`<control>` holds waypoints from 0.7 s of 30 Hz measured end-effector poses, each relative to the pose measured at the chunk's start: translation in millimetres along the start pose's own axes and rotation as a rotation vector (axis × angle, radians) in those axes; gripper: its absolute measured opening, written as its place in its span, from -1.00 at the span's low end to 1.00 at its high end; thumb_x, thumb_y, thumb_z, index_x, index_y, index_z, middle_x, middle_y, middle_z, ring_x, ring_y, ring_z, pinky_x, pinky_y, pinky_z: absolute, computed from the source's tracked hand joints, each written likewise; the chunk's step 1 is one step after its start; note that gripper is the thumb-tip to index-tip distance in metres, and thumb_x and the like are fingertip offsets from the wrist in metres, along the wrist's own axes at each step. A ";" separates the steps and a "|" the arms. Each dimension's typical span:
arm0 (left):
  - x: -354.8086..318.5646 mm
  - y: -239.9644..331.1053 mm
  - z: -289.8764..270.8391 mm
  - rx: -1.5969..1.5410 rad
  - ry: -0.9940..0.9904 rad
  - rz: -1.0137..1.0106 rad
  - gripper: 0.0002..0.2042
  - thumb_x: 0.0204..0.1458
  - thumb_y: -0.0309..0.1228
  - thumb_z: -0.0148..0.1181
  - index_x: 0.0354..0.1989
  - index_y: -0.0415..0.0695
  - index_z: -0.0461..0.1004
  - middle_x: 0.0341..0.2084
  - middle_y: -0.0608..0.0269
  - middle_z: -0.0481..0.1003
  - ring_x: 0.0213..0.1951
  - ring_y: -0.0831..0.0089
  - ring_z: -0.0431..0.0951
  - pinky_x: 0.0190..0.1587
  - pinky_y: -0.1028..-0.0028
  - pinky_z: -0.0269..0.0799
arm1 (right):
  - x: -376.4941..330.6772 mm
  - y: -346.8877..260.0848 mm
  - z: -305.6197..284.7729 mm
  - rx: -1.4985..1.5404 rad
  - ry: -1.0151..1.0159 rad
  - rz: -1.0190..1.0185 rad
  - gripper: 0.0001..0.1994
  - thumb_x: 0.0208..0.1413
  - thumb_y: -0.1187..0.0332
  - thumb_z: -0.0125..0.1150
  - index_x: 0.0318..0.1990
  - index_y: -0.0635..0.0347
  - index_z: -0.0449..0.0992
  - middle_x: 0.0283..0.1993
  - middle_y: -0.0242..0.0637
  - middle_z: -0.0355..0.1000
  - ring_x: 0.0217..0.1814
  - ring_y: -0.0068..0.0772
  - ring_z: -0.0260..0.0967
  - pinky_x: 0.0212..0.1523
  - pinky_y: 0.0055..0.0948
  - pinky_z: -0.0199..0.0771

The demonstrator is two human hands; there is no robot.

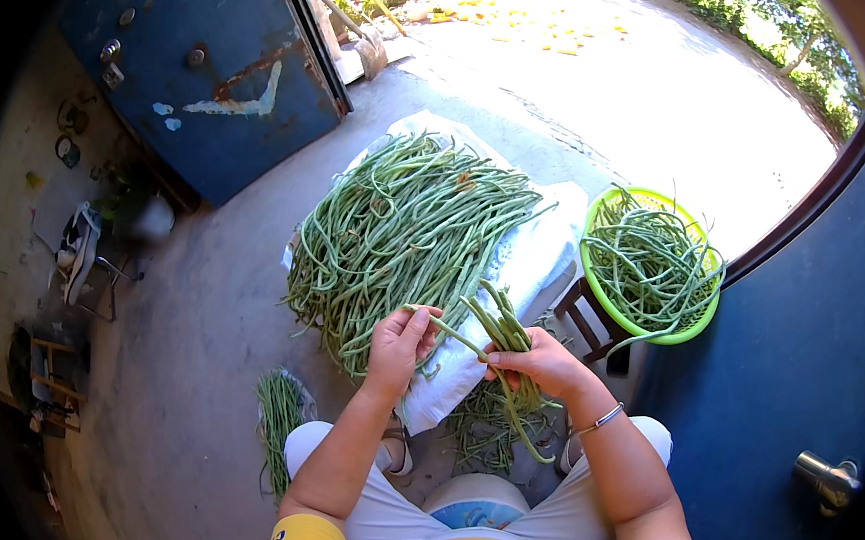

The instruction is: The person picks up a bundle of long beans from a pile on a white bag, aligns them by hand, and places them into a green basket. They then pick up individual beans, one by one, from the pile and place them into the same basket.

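Head | both hands' fingers clamped on beans | one basket | one pile

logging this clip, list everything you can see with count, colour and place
long bean pile: one big heap, green, on the white sack in the middle
white sack: one, white, spread on the concrete floor
basket: one, lime green, holding beans, on a dark stool at right
stool: one, dark, under the basket
small bean bundle: one, green, on the floor by the left knee
bean scraps: scattered, green, on the floor between the feet
doors: two, blue, upper left and right edge
bracelet: one, silver, right wrist
left hand: pinching one bean
right hand: gripping a bunch of beans
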State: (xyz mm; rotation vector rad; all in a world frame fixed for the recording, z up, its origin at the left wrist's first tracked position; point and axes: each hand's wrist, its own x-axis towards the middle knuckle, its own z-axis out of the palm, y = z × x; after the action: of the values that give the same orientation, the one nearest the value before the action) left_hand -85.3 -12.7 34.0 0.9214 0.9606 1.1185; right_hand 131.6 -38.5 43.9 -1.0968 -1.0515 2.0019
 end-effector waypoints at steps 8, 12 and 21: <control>0.5 5.9 -1.9 -0.105 -0.043 -0.079 -0.86 0.06 -0.41 0.04 -0.48 -0.19 0.36 -0.68 0.37 0.32 -0.71 0.71 0.19 -0.69 0.70 0.08 | -2.9 -0.3 -6.2 -0.041 -0.061 -0.015 -0.83 -0.03 0.38 0.24 -0.30 0.24 0.47 -0.50 -0.32 0.45 -0.58 -0.66 0.29 -0.59 -0.68 0.26; -5.1 10.1 0.2 -0.423 -0.261 -0.316 -0.85 0.05 -0.42 -0.02 -0.51 -0.20 0.33 -0.69 0.33 0.26 -0.72 0.68 0.13 -0.68 0.68 0.04 | -4.1 -2.6 -14.6 -0.115 -0.106 -0.010 -0.85 -0.02 0.38 0.22 -0.31 0.22 0.48 -0.52 -0.35 0.45 -0.59 -0.69 0.28 -0.58 -0.69 0.25; -16.6 41.1 -12.3 -0.375 -0.548 -0.324 -0.81 -0.01 -0.41 0.02 -0.59 -0.23 0.28 -0.69 0.30 0.20 -0.69 0.69 0.09 -0.67 0.69 -0.01 | -6.7 -3.1 -38.8 -0.164 -0.013 -0.040 -0.86 -0.02 0.38 0.21 -0.31 0.23 0.49 -0.52 -0.34 0.45 -0.60 -0.69 0.26 -0.58 -0.68 0.25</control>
State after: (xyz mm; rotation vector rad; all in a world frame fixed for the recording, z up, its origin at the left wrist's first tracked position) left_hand -111.6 -19.8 71.0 0.6784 0.4076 0.6799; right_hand 169.1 -28.9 36.1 -1.1383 -1.2530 1.9207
